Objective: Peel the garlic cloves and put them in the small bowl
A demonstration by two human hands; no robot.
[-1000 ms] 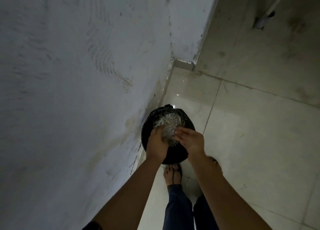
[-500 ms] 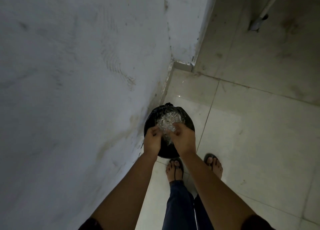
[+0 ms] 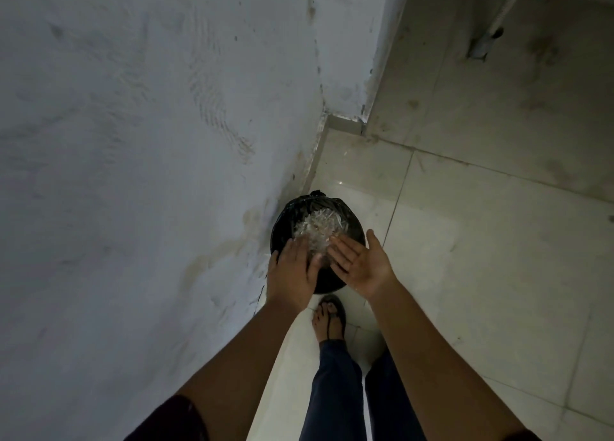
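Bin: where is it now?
Head view, centre: the bin stands on the floor beside the wall at left, below the left hand and right hand.

This looks like a dim back corner of a home, perhaps a utility or wash area. A rough, stained plaster wall (image 3: 133,141) meets a glossy tiled floor (image 3: 481,257) with grimy grout. A waste bin (image 3: 285,221) lined with a black bag stands in the corner, a pipe (image 3: 508,1) runs down the far wall, and the person wears an open sandal (image 3: 339,311).
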